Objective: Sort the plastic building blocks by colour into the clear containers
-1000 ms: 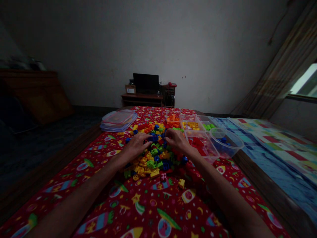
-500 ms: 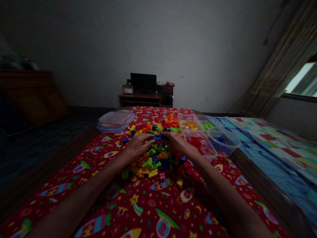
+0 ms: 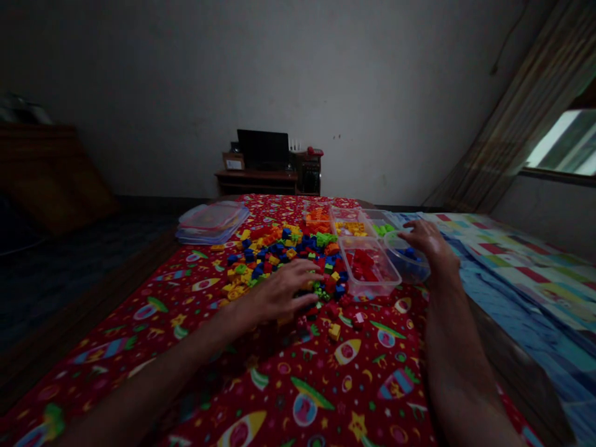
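Note:
A mixed heap of plastic building blocks (image 3: 261, 254) in yellow, blue, red, green and orange lies on the red patterned tablecloth (image 3: 195, 360). Over its near side is my left hand (image 3: 288, 288), fingers stretched apart with no block visible in them; its palm side is hidden. My right hand (image 3: 431, 242) hovers above the round clear tub (image 3: 407, 273), which holds blue blocks (image 3: 410, 253). Its fingers are spread and I see nothing between them. Beside the tub, a rectangular clear box (image 3: 377, 287) contains red blocks (image 3: 362, 264).
Clear boxes with yellow blocks (image 3: 351, 230), green blocks (image 3: 382, 230) and orange blocks (image 3: 317, 215) stand behind the red one. Stacked plastic lids (image 3: 212, 222) lie at the far left. A loose yellow block (image 3: 334, 331) sits near me. A bed (image 3: 503, 248) adjoins the right.
My hands have parted from a blue block they held together over the heap. The right moved right to the round tub; the left came nearer to me and opened.

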`<state>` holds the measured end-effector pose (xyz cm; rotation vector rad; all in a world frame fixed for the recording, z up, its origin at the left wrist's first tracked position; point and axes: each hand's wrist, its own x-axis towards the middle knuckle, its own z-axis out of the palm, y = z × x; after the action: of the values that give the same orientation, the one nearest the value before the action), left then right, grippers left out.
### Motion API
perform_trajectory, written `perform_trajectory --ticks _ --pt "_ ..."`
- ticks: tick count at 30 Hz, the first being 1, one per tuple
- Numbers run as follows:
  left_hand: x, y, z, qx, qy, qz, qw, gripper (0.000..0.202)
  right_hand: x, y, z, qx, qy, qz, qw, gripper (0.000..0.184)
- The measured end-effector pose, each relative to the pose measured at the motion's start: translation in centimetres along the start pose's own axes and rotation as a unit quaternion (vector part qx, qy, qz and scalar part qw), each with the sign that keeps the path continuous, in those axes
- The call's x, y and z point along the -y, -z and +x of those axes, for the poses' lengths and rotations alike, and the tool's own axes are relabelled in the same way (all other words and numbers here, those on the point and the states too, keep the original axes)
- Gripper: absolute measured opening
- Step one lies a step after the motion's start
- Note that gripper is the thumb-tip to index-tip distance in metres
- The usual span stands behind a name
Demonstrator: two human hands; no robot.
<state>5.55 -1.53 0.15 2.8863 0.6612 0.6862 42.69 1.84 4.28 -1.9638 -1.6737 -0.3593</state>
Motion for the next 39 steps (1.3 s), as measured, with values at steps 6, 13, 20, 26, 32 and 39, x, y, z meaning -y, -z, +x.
perform_trajectory --ticks 6,13,20,26,32,39 --pt "-5.7 -3.6 -0.1 0.099 -0.151 0.069 0.981 0.036 5.9 1.1 0.7 -0.02 0.045 0.041 0.998 0.03" --pt "-1.6 -3.8 -0.1 0.067 -0.068 0.158 0.983 0.015 10.7 0.7 -0.6 0.034 0.126 0.06 0.99 0.025" --pt "2.5 -0.9 -0.6 0.02 0.019 0.116 0.993 0.024 14.2 -1.3 -2.6 0.129 0.233 0.06 0.962 0.024" --pt "6.5 -0.2 -1.4 -0.038 0.127 0.056 0.99 0.031 16.7 -4.2 -3.8 0.202 0.302 0.053 0.93 0.024" --pt "8.4 1.0 -2.2 -0.057 0.205 0.047 0.976 0.03 16.0 -7.2 -4.6 0.183 0.312 0.043 0.931 0.039" --pt "9.0 1.9 -2.4 -0.084 0.228 0.051 0.969 0.031 16.0 -7.6 -4.9 0.188 0.296 0.037 0.936 0.048"
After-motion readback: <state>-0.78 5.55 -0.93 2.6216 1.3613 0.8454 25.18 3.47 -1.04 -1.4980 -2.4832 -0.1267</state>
